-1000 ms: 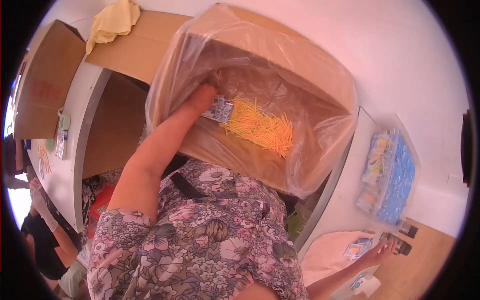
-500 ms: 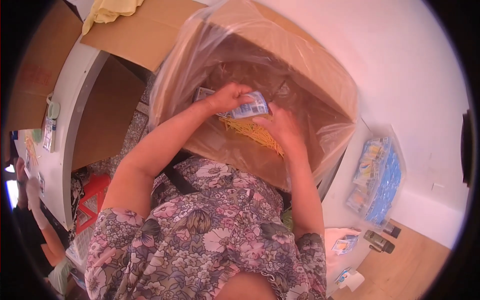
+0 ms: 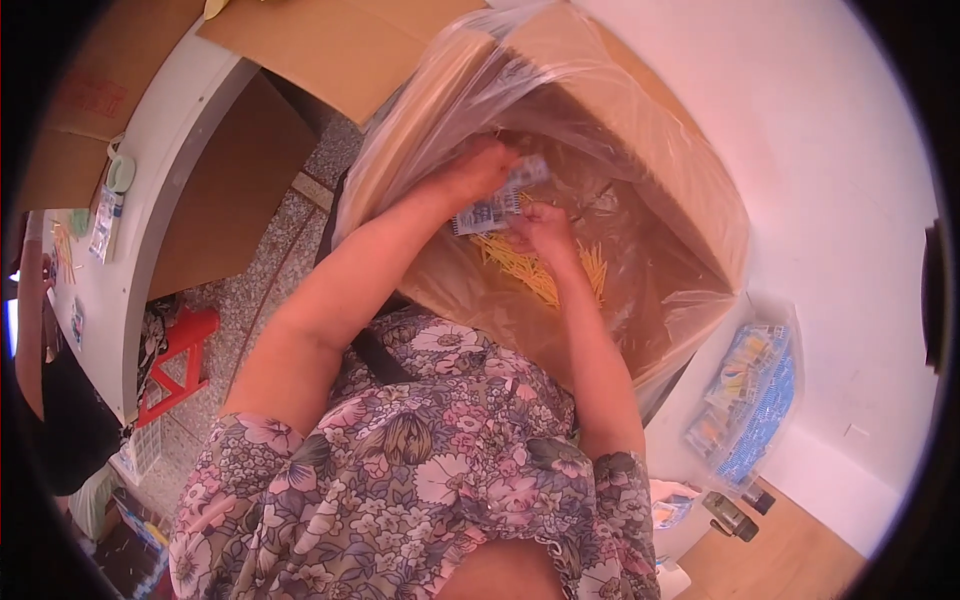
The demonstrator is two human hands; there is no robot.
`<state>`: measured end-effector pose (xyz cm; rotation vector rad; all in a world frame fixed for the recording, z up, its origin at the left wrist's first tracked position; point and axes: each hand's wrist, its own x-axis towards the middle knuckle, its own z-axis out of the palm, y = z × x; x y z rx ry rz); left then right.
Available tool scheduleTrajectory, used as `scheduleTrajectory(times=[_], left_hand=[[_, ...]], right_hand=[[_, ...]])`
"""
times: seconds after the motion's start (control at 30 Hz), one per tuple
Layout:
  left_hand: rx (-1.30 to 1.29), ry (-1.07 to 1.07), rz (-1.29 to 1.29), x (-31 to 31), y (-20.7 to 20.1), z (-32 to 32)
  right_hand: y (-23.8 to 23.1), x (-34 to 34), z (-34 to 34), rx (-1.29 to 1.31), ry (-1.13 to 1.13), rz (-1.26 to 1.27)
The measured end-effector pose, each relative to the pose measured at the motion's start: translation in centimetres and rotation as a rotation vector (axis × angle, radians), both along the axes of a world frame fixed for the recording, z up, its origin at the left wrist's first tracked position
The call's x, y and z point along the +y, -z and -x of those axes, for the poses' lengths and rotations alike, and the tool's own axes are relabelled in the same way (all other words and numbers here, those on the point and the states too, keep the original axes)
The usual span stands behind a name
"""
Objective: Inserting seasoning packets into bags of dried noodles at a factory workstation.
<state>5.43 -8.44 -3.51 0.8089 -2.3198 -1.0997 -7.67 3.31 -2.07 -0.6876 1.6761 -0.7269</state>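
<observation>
Both arms reach into a cardboard box lined with clear plastic (image 3: 680, 215). Near its far left inside, my left hand (image 3: 482, 170) is closed around the edge of a small blue-and-white packet (image 3: 530, 172), which is smeared by motion. Just nearer and to the right, my right hand (image 3: 546, 232) has its fingers drawn together; what they hold, if anything, is hidden. Its fingertips are beside another printed packet (image 3: 485, 214) lying below my left hand. Beneath the right hand lies a loose heap of thin yellow sticks (image 3: 525, 268).
At right, a clear bag of printed packets and blue pieces (image 3: 745, 400) stands by the wall, with a dark cylindrical object (image 3: 730, 517) below it. A white table (image 3: 165, 180) curves along the left, beside a red plastic frame (image 3: 185, 360). A person (image 3: 75, 400) is at far left.
My left hand has gone deeper into the box, carrying the packet away from my right hand. My right hand has closed its fingers more. The whole view has shifted a little.
</observation>
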Motion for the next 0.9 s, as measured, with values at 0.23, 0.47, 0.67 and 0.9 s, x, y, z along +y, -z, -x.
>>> scheduleTrajectory(times=[0.23,0.47,0.67,0.9], left_hand=[[0.092,-0.086,-0.155,-0.6,-0.8,0.7],[0.19,0.174,-0.39,1.5,-2.4,1.3],[0.253,0.008,-0.451,0.4,-0.9,1.4],[0.161,0.054,-0.401,1.2,-0.7,1.7]], right_hand=[[-0.5,0.4,3.2,0.413,-0.153,0.353],[-5.5,0.8,5.1,0.081,-0.042,0.245],[-1.7,6.5,6.7,1.067,-0.673,-0.354],[1.4,8.5,6.1,0.957,-0.523,-0.373]])
